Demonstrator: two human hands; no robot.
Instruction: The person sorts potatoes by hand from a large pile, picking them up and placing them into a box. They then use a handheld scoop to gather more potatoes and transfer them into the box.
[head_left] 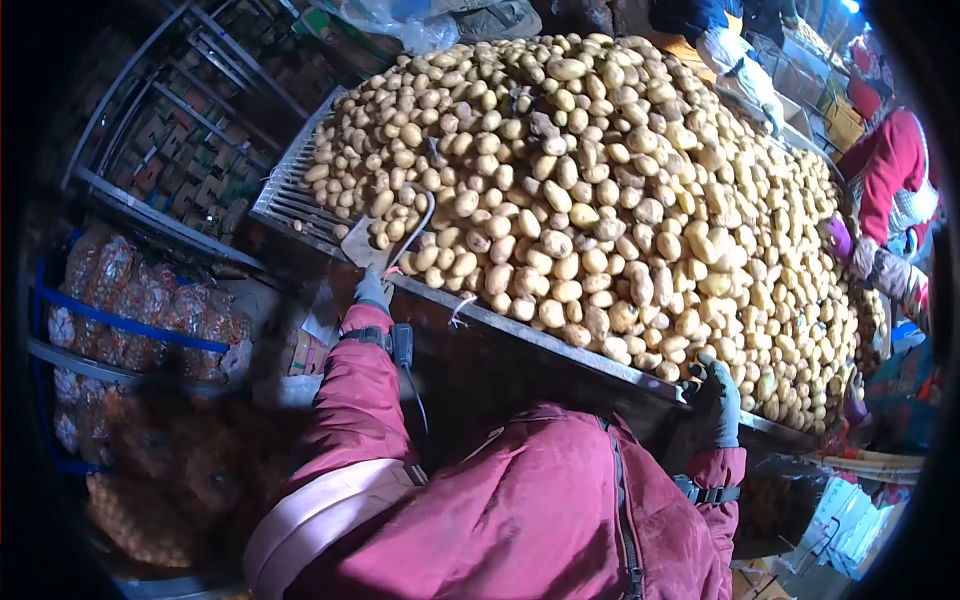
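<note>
While the gloved left hand (373, 291) was clamped round a metal tool (368, 250) at the near edge of the potato pile (600, 180), the right hand (722, 400) had its fingers curled over the table rim (560, 345), right beside the spuds. A co-worker in red (890, 170) stood at the far side.

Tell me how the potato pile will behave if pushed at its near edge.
The potatoes are rounded and heaped loose, so they would probably roll and slide down. They reach the table rim, so some may spill off. Each looks firm, unlikely to squash.
</note>
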